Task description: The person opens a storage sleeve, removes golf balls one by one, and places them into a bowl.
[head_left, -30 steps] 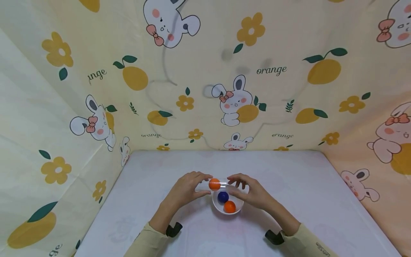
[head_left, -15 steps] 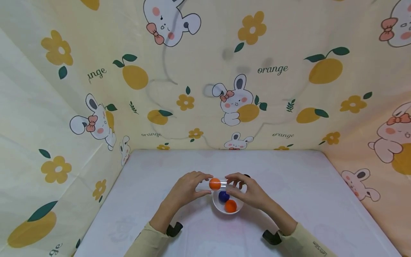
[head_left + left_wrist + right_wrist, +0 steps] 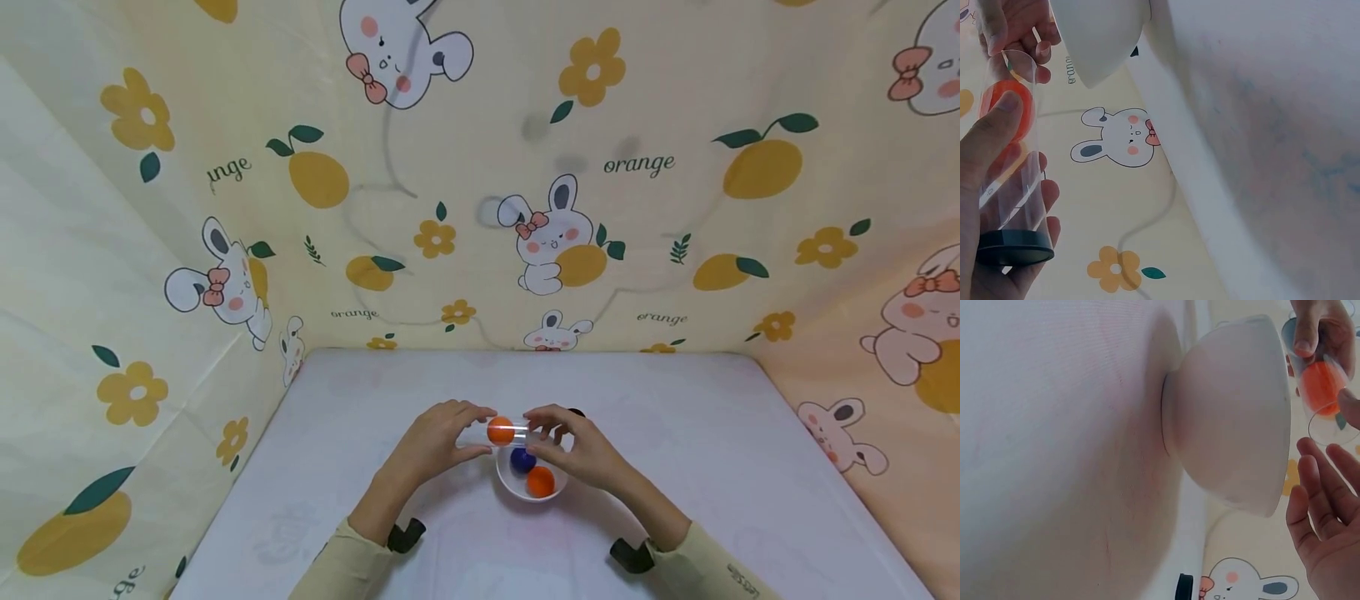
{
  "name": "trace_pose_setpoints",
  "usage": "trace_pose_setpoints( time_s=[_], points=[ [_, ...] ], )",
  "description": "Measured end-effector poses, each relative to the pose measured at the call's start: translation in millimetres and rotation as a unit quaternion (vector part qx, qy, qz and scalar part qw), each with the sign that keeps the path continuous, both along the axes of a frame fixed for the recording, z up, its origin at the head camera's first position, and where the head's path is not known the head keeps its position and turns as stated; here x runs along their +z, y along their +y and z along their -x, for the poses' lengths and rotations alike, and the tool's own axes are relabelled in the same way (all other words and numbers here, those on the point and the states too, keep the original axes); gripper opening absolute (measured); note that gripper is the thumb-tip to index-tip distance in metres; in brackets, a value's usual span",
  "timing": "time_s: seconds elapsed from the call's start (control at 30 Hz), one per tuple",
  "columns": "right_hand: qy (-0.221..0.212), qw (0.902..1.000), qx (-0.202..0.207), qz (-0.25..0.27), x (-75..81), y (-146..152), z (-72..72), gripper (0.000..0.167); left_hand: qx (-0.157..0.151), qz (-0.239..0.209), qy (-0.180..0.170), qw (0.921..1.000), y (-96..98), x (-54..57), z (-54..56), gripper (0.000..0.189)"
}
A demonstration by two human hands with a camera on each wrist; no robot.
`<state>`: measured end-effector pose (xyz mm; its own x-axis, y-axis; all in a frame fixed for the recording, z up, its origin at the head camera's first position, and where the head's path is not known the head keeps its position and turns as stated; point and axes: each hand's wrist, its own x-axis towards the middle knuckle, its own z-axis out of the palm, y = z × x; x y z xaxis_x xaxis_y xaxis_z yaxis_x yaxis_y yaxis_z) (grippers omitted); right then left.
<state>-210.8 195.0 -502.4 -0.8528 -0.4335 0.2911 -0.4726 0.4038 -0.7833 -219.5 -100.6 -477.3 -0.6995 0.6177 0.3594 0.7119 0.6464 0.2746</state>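
Observation:
My left hand (image 3: 433, 442) holds a clear tube (image 3: 520, 433) sideways above a white bowl (image 3: 517, 495). An orange ball (image 3: 500, 431) sits inside the tube, and a black cap (image 3: 1015, 248) closes the end nearest the left palm. At the tube's uncapped end is my right hand (image 3: 585, 454), its fingers loosely bent. In the right wrist view its thumb (image 3: 1350, 407) overlaps the tube's rim; whether it touches cannot be told. Within the bowl lie a blue ball (image 3: 522, 461) and another orange ball (image 3: 540, 482).
A black round piece (image 3: 576, 412) lies on the table behind my right hand, partly hidden by it. The white-covered table (image 3: 360, 383) meets a printed cloth backdrop (image 3: 465, 275) at the back and both sides.
My right hand has shifted slightly left, closer to the tube's open end, which brings the black piece behind it into sight. The left hand and tube stay almost still.

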Motion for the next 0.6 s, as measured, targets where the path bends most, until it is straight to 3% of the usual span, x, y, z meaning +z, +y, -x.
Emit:
trace_pose_setpoints(
  time_s=[0.6],
  points=[
    [-0.020, 0.9998, -0.007, -0.006, -3.3, 1.3, -1.3, 0.048, 0.003, 0.017, -0.006, 0.9998, 3.2, 1.9, 0.2, 0.057]
  ],
)
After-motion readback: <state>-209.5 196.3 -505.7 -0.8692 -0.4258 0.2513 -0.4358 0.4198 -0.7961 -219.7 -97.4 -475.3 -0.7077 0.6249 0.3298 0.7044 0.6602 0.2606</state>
